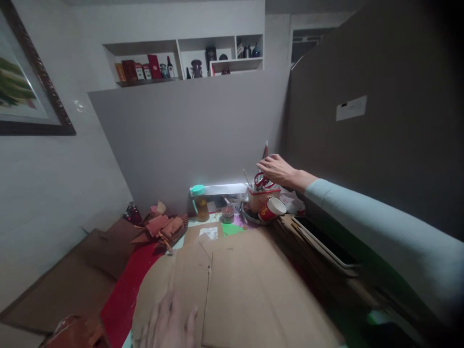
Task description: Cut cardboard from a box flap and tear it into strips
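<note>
Right hand (277, 169) stretched far, fingers spread, holding nothing, over one red scissors (263, 181); left hand (167, 323) flat, open, on one near cardboard sheet (239, 290).

A flat sheet of cardboard (239, 285) is covering the near counter, leaving open passage above it. Clutter is crowding the far edge — a bottle (200, 202), a tipped red paper cup (272, 209) and a tub holding red scissors (263, 181) — with grey panels (188, 135) walling in the back and right. Brown scraps (165, 227) are blocking the left.
</note>
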A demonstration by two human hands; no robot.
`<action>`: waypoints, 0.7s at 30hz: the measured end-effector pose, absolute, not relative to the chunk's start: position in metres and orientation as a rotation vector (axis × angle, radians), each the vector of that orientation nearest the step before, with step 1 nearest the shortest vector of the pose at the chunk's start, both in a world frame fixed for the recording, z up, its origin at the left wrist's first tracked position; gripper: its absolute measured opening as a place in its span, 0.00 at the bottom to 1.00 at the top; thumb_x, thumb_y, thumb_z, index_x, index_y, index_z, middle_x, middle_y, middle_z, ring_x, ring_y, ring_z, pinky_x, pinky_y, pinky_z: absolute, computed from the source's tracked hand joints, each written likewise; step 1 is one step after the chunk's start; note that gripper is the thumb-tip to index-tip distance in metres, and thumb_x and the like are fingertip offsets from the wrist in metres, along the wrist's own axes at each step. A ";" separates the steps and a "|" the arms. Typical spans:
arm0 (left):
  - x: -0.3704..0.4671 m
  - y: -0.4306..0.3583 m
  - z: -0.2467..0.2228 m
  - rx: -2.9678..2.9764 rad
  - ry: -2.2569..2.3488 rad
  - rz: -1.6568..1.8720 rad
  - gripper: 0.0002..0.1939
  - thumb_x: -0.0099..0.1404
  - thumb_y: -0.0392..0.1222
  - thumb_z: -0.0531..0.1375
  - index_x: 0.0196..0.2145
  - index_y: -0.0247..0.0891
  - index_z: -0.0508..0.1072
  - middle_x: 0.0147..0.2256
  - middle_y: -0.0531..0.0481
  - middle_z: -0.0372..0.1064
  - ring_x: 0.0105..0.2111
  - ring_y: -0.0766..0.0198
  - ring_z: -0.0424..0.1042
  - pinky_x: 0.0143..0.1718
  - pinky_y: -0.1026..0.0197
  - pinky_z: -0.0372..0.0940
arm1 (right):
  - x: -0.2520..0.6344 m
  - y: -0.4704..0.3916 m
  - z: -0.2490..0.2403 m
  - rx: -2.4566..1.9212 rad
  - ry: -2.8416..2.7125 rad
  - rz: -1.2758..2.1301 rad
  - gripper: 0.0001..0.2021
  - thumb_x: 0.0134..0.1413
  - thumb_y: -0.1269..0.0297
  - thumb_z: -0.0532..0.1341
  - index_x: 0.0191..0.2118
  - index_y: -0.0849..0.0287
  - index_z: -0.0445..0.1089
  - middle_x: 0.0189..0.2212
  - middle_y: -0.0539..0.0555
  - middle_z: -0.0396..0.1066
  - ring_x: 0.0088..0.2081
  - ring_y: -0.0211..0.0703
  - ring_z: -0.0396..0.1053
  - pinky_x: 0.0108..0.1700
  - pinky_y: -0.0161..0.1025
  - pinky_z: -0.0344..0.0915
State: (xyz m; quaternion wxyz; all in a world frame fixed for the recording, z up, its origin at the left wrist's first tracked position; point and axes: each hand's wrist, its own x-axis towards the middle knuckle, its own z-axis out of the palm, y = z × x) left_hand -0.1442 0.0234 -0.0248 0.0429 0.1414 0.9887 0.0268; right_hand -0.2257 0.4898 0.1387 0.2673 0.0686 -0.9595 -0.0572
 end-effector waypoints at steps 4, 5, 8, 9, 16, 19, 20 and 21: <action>-0.139 0.032 -0.015 0.429 3.062 0.014 0.29 0.72 0.43 0.45 0.66 0.27 0.61 0.66 0.36 0.59 0.65 0.40 0.59 0.59 0.42 0.60 | -0.193 0.490 0.143 0.027 -2.478 -0.055 0.12 0.68 0.60 0.62 0.52 0.60 0.71 0.51 0.58 0.71 0.49 0.50 0.72 0.51 0.52 0.72; -0.136 0.034 -0.013 0.433 3.087 0.008 0.29 0.72 0.42 0.45 0.65 0.27 0.62 0.66 0.35 0.59 0.64 0.40 0.59 0.59 0.43 0.59 | -0.184 0.487 0.144 -0.018 -2.443 -0.021 0.12 0.68 0.60 0.62 0.52 0.59 0.71 0.52 0.58 0.71 0.48 0.49 0.72 0.51 0.51 0.72; -0.128 0.040 -0.011 0.475 3.123 -0.010 0.26 0.72 0.43 0.48 0.64 0.31 0.65 0.65 0.35 0.61 0.65 0.41 0.58 0.60 0.45 0.59 | -0.165 0.459 0.139 -0.138 -2.325 0.094 0.11 0.69 0.60 0.61 0.53 0.57 0.71 0.53 0.58 0.70 0.49 0.48 0.71 0.51 0.51 0.72; -0.126 0.042 -0.011 0.491 3.123 -0.019 0.26 0.73 0.44 0.49 0.64 0.32 0.66 0.65 0.35 0.61 0.65 0.41 0.58 0.61 0.45 0.58 | -0.163 0.441 0.133 -0.155 -2.300 0.134 0.13 0.69 0.60 0.61 0.54 0.59 0.70 0.53 0.58 0.69 0.49 0.50 0.71 0.51 0.52 0.72; -0.118 0.046 -0.011 0.520 3.091 -0.072 0.27 0.74 0.43 0.43 0.67 0.34 0.61 0.68 0.33 0.53 0.69 0.39 0.50 0.66 0.42 0.49 | -0.183 0.246 0.019 0.227 -2.714 0.293 0.13 0.68 0.59 0.63 0.51 0.61 0.70 0.46 0.56 0.72 0.42 0.45 0.74 0.43 0.46 0.75; -0.117 0.048 -0.009 0.530 3.073 -0.054 0.28 0.74 0.44 0.45 0.67 0.31 0.60 0.68 0.29 0.52 0.69 0.39 0.48 0.67 0.41 0.48 | -0.183 0.200 -0.016 0.293 -2.804 0.297 0.16 0.67 0.58 0.63 0.54 0.61 0.69 0.53 0.59 0.70 0.50 0.52 0.72 0.51 0.54 0.72; -0.117 0.048 -0.009 0.536 3.072 -0.037 0.28 0.73 0.44 0.46 0.67 0.30 0.60 0.68 0.29 0.52 0.70 0.39 0.47 0.67 0.42 0.48 | -0.180 0.195 -0.022 0.308 -2.820 0.300 0.15 0.67 0.59 0.63 0.55 0.61 0.69 0.54 0.59 0.69 0.52 0.53 0.71 0.52 0.55 0.71; -0.117 0.048 -0.009 0.542 3.073 -0.015 0.27 0.73 0.43 0.47 0.66 0.30 0.61 0.68 0.30 0.53 0.69 0.39 0.47 0.67 0.42 0.48 | -0.176 0.193 -0.024 0.328 -2.835 0.308 0.15 0.67 0.60 0.63 0.54 0.61 0.69 0.54 0.59 0.69 0.52 0.53 0.71 0.53 0.55 0.71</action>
